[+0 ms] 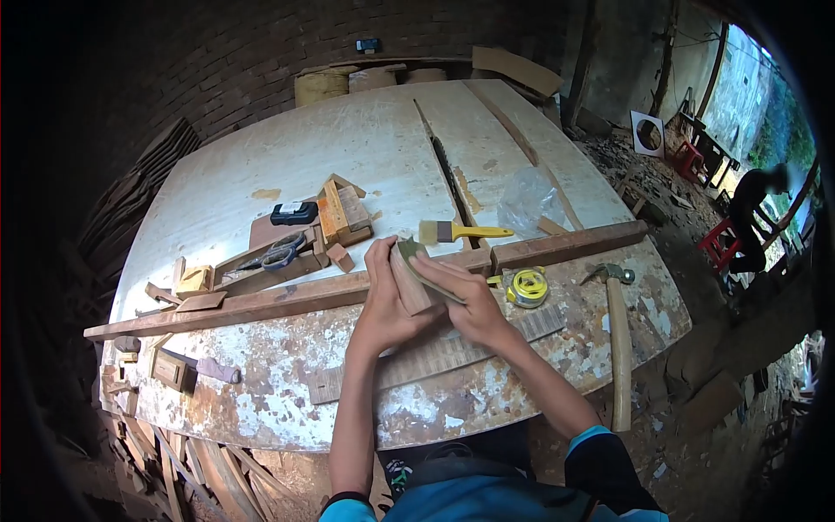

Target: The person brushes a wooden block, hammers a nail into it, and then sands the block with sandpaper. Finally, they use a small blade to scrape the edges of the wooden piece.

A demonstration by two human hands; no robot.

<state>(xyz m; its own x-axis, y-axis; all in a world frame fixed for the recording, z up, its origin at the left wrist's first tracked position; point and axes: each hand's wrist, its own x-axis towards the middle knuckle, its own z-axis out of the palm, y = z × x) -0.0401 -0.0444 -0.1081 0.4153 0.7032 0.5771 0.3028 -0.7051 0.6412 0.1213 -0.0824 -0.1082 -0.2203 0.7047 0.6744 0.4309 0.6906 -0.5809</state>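
Left hand clasping, right hand pressing, wooden block between them!
It's up over the workbench, a green sheet under the right fingers; I'd keep that sheet flat, pressure even, left grip firm.

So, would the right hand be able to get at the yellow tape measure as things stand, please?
Probably yes: the tape measure lies beside the right hand with nothing over it, though that hand's grip holds a green sheet against the block.
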